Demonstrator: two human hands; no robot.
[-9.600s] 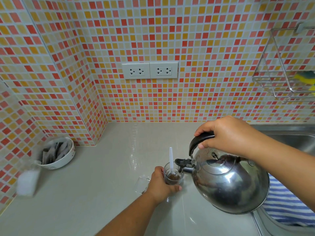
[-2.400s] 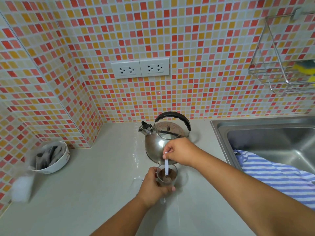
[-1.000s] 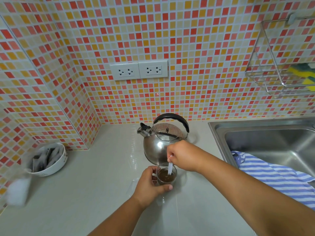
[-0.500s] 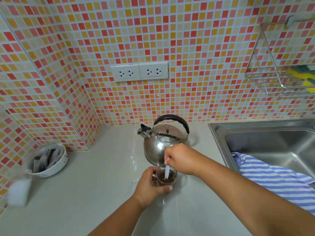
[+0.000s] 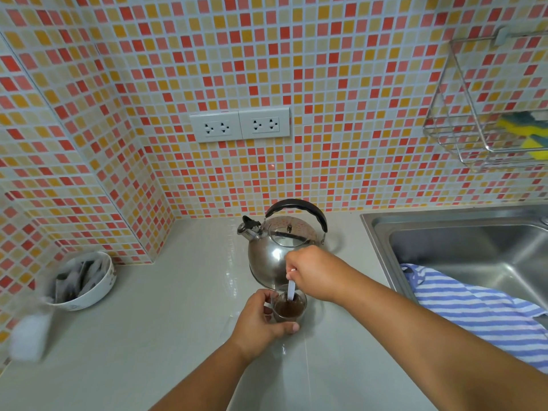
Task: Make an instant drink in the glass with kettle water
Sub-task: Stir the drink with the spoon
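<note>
A small clear glass [image 5: 289,309] stands on the pale counter [image 5: 166,336], holding dark brown liquid. My left hand [image 5: 261,320] wraps around its left side and front. My right hand [image 5: 310,269] is just above the glass and pinches the top of a white plastic spoon [image 5: 291,291], whose lower end dips into the drink. Directly behind the glass sits the steel kettle [image 5: 275,256] with a black handle, its spout pointing left.
A white bowl of sachets [image 5: 81,281] is at the left by the tiled corner, with a blurred white object [image 5: 28,341] nearer me. A steel sink [image 5: 462,250] lies to the right, a blue striped cloth [image 5: 480,310] over its edge. A wire rack [image 5: 486,114] holds sponges.
The kettle, held over the glass 9.6 s ago, now stands on the counter behind it. My right hand took the spoon and keeps shifting it slightly in the drink; my left hand stays on the glass.
</note>
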